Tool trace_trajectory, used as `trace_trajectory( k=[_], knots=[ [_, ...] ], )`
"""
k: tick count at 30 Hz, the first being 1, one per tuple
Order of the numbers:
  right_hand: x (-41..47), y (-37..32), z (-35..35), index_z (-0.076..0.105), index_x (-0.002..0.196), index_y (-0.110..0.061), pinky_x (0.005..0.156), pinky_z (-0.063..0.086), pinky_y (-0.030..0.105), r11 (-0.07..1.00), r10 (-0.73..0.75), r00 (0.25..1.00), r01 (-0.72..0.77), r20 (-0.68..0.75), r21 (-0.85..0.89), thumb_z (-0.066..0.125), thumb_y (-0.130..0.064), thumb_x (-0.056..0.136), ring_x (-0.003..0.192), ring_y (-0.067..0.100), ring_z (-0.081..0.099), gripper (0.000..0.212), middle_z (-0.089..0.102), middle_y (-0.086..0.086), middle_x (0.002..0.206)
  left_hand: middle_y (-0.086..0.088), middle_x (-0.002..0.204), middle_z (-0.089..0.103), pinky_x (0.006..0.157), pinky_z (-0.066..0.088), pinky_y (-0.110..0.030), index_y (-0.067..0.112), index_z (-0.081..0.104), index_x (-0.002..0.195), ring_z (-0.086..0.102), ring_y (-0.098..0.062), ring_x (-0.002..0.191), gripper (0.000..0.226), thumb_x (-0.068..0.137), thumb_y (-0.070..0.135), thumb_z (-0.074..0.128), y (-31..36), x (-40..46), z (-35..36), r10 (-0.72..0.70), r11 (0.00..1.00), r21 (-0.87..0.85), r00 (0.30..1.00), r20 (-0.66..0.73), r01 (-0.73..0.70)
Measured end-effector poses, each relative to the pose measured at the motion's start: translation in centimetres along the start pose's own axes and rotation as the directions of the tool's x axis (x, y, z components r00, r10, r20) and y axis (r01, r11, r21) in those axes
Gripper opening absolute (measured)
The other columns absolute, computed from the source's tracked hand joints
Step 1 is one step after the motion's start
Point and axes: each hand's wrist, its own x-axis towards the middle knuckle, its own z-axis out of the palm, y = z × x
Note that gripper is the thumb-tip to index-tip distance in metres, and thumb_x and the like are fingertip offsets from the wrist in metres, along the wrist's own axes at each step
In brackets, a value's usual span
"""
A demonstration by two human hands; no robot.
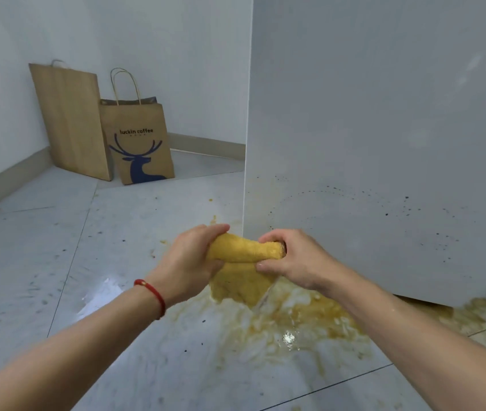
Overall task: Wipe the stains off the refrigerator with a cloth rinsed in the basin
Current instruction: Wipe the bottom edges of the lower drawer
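Note:
A yellow cloth [244, 250] is twisted into a roll between both hands, low in front of the white refrigerator [384, 129]. My left hand [190, 262] grips its left end and my right hand [292, 259] grips its right end. The cloth's loose part hangs below, and a thin stream of water runs from it to the floor. Dark specks and faint yellow smears dot the refrigerator's lower side [354, 209]. No basin is in view.
A yellowish puddle [301, 318] spreads over the grey tiled floor below the cloth and along the refrigerator's base. Two brown paper bags [138, 137] lean against the wall in the far left corner. Dark specks lie scattered on the tiles.

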Motion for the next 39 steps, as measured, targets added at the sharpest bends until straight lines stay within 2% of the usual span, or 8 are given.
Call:
trace_trajectory(
  k=[5,11,15,18,24,27,35,39],
  knots=[
    [0.1,0.2,-1.0,0.076,0.082,-0.023,0.079,0.046,0.023,0.972,-0.15,0.984,0.13,-0.091,-0.198,0.077,-0.037,0.089,0.098,0.008,0.056,0.016,0.058,-0.006,0.106,0.002,0.087,0.063,0.066,0.044,-0.021,0.022,0.075,0.088,0.059,-0.016,0.085,0.006,0.085,0.023,0.07,0.3,1.5,-0.2,-0.198,0.979,-0.048,0.98,-0.028,0.196],
    [-1.5,1.8,-1.8,0.067,0.133,-0.006,0.111,0.04,0.05,0.395,-0.11,0.984,-0.087,0.141,0.915,0.056,-0.072,0.089,0.126,0.034,0.061,0.081,0.061,0.03,0.137,-0.009,0.11,0.078,0.094,0.059,-0.041,0.008,0.071,0.113,0.074,-0.025,0.104,0.02,0.1,0.02,0.063,2.9,3.9,-1.3,-0.134,0.558,-0.753,0.933,0.333,0.349],
    [-3.8,1.8,1.3,0.049,0.152,-0.004,0.123,0.026,0.061,-0.031,-0.175,0.951,-0.266,0.256,0.964,0.042,-0.08,0.093,0.143,0.044,0.047,0.096,0.049,0.027,0.153,-0.008,0.102,0.076,0.078,0.064,-0.041,0.02,0.068,0.113,0.076,-0.021,0.087,0.02,0.095,0.026,0.072,4.4,5.5,1.1,-0.183,0.794,-0.557,0.969,0.163,0.244],
    [-4.6,0.3,1.0,0.062,0.141,-0.007,0.116,0.041,0.056,0.13,0.063,0.995,-0.081,0.073,0.988,0.054,-0.049,0.102,0.127,0.036,0.065,0.058,0.068,0.019,0.136,0.002,0.094,0.069,0.066,0.055,-0.03,0.029,0.063,0.112,0.069,-0.014,0.081,0.027,0.092,0.046,0.069,4.7,6.2,0.9,-0.177,0.92,-0.362,0.983,-0.039,0.152],
    [-3.8,-0.6,-1.5,0.04,0.157,-0.031,0.126,0.03,0.043,0.862,-0.419,0.606,0.5,-0.676,-0.086,0.045,-0.02,0.11,0.153,0.012,0.035,0.049,0.038,-0.01,0.165,-0.006,0.097,0.067,0.077,0.063,-0.047,0.021,0.058,0.117,0.07,-0.024,0.087,0.02,0.097,0.022,0.058,1.3,6.7,-1.4,-0.307,0.882,-0.417,0.94,-0.148,0.222],
    [2.6,-0.1,-1.8,0.024,0.163,-0.022,0.126,0.008,0.063,0.614,-0.763,0.411,0.221,-0.499,-0.757,0.049,-0.017,0.105,0.159,0.04,0.012,0.063,0.017,0.019,0.171,-0.008,0.102,0.066,0.076,0.064,-0.041,0.019,0.057,0.117,0.069,-0.023,0.09,0.02,0.097,0.016,0.058,-0.2,6.3,-1.1,-0.386,0.846,-0.446,0.913,-0.133,0.293],
    [13.1,4.1,1.4,0.005,0.167,-0.018,0.126,-0.013,0.042,-0.136,-0.698,0.686,0.154,0.205,-0.979,0.029,-0.047,0.111,0.158,0.019,-0.021,0.068,-0.015,0.0,0.174,-0.006,0.103,0.065,0.075,0.063,-0.039,0.021,0.056,0.117,0.068,-0.023,0.089,0.023,0.095,0.014,0.059,-0.9,6.3,-0.5,-0.441,0.814,-0.481,0.886,-0.147,0.325],
    [10.0,9.0,-3.1,0.014,0.167,-0.024,0.128,0.012,0.047,0.101,-0.85,0.517,-0.024,-0.099,-0.995,0.041,-0.02,0.108,0.161,0.021,0.004,0.065,0.004,-0.003,0.175,-0.003,0.103,0.065,0.078,0.063,-0.047,0.024,0.054,0.117,0.069,-0.022,0.087,0.024,0.095,0.016,0.06,-0.8,6.2,-0.5,-0.391,0.848,-0.442,0.908,-0.147,0.294]
  ],
)
